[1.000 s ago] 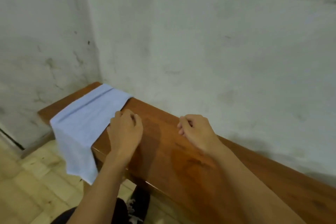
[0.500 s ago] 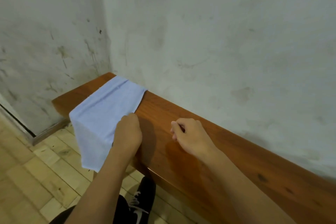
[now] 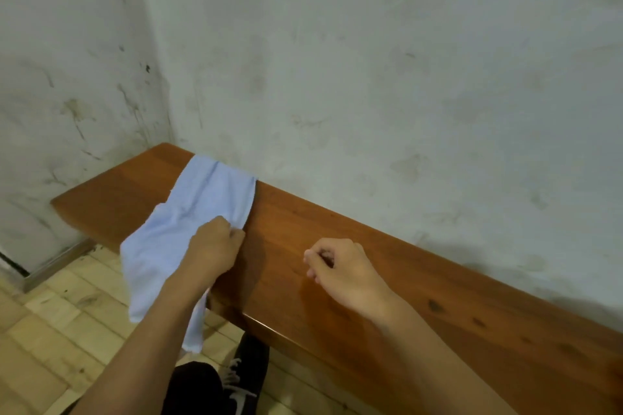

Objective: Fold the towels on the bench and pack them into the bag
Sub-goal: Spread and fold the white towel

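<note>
One towel drapes over the bench front edge, your left hand pinching its right hem, right hand loosely curled and empty—grab the opposite corner before pulling it flat.

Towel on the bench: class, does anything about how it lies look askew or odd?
Yes. The towel lies bunched and crooked across the bench, not flat; its near part hangs over the front edge toward the floor. The left hand grips its bunched edge. The right hand, loosely curled, holds nothing.
</note>
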{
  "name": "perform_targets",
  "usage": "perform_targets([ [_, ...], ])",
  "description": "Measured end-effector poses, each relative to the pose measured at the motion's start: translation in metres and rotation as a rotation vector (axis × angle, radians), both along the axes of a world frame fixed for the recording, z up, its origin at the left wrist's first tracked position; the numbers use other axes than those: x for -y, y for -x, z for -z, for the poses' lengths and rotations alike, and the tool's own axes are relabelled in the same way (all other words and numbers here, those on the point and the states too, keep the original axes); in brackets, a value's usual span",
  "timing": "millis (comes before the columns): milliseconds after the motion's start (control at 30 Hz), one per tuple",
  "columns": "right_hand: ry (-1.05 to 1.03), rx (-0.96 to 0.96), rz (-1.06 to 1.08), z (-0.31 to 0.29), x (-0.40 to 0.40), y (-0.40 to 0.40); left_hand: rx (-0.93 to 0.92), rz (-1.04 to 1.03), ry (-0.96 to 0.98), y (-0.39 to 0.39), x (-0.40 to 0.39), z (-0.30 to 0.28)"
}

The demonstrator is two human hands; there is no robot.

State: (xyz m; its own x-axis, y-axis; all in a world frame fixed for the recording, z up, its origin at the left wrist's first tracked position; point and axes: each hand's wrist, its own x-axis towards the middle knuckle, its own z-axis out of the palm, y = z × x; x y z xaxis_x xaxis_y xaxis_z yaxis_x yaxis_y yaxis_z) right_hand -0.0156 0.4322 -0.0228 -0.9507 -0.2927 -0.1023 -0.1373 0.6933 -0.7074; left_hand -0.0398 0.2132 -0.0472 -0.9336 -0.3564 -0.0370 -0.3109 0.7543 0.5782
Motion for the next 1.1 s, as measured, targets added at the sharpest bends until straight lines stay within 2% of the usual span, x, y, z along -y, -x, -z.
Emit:
perform_targets([
  [67, 0.049, 0.083, -0.067, 0.002, -0.001, -0.007, -0.034, 0.166, -0.225, -0.007, -0.025, -0.009],
  [133, 0.197, 0.151, -0.143, 0.007, -0.003, -0.014, 0.017, 0.290, -0.562, -0.015, -0.050, -0.021],
  [200, 0.349, 0.170, -0.135, 0.011, -0.006, -0.022, 0.063, 0.309, -0.982, -0.018, -0.069, -0.029],
  [233, 0.401, 0.169, -0.102, 0.012, -0.009, -0.025, 0.066, 0.270, -1.131, -0.018, -0.076, -0.032],
  [300, 0.439, 0.134, -0.038, 0.015, -0.017, -0.030, 0.048, 0.169, -1.284, -0.016, -0.086, -0.040],
  [367, 0.432, 0.089, 0.006, 0.019, -0.031, -0.035, 0.016, 0.133, -1.339, -0.015, -0.092, -0.045],
  [467, 0.437, -0.019, 0.023, 0.017, -0.054, -0.043, -0.058, 0.104, -1.364, -0.014, -0.096, -0.049],
  [600, 0.251, -0.218, 0.094, 0.011, -0.086, -0.052, -0.122, 0.066, -1.320, -0.016, -0.117, -0.050],
  [700, 0.163, -0.316, 0.181, 0.004, -0.109, -0.058, -0.181, 0.088, -1.187, -0.015, -0.135, -0.050],
  [800, 0.139, -0.336, 0.330, -0.003, -0.128, -0.066, -0.198, 0.137, -1.109, -0.011, -0.150, -0.049],
  [867, 0.100, -0.383, 0.295, -0.008, -0.139, -0.069, -0.286, 0.188, -0.975, -0.009, -0.157, -0.049],
  [933, 0.073, -0.292, 0.155, -0.012, -0.147, -0.071, -0.419, 0.288, -0.819, -0.009, -0.161, -0.053],
  [1000, 0.063, -0.085, 0.059, -0.012, -0.159, -0.073, -0.475, 0.423, -0.814, -0.011, -0.160, -0.057],
  [1100, 0.098, 0.082, 0.078, -0.013, -0.178, -0.075, -0.503, 0.583, -0.623, -0.013, -0.148, -0.065],
])
